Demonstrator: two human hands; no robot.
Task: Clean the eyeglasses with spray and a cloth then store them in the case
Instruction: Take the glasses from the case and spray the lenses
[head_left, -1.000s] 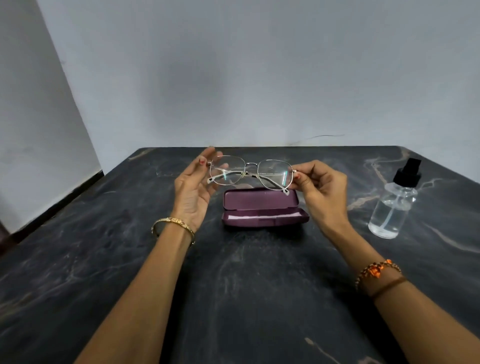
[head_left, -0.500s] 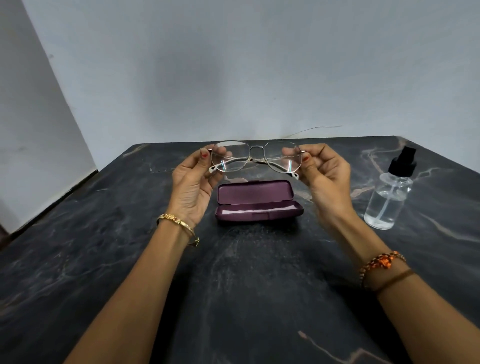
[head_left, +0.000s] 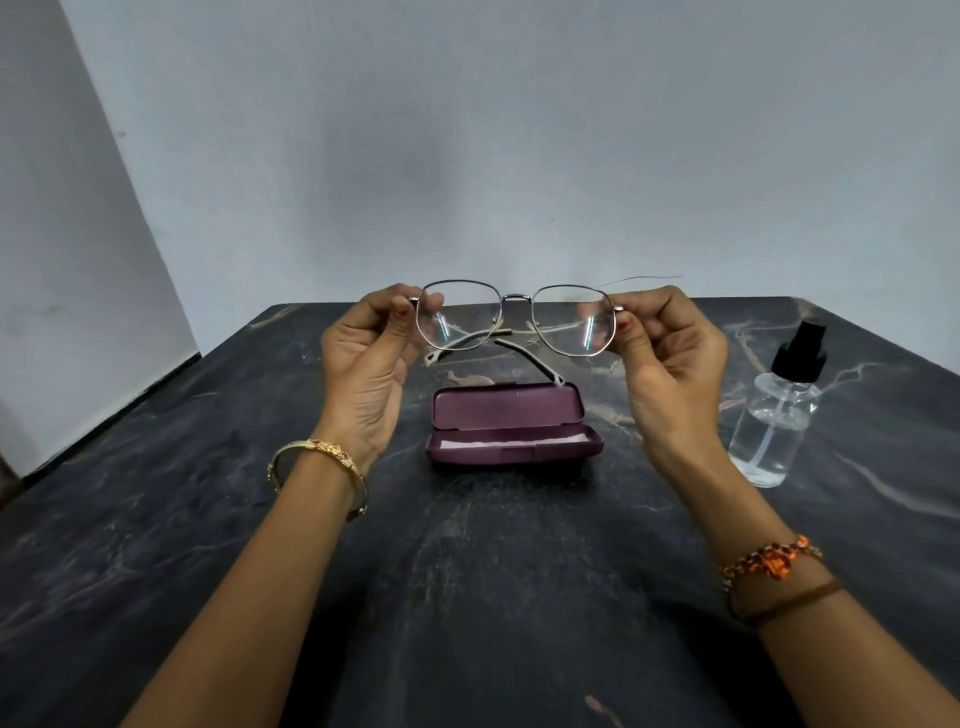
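Observation:
Thin metal-framed eyeglasses (head_left: 515, 297) are held up above the table, lenses upright and facing me, temples folded behind. My left hand (head_left: 366, 364) pinches the frame's left end. My right hand (head_left: 670, 364) pinches the right end. Below them on the table an open maroon case (head_left: 511, 423) lies with its lid tilted back and a pale strip, maybe cloth, inside. A clear spray bottle (head_left: 774, 426) with a black cap stands to the right of the case.
The dark marbled table (head_left: 467, 597) ends at a grey wall behind and a drop on the left side. A bangle sits on my left wrist and beaded bands on the right.
Both hands have lifted the eyeglasses higher above the case and turned the lenses upright toward me. The case and bottle have not moved.

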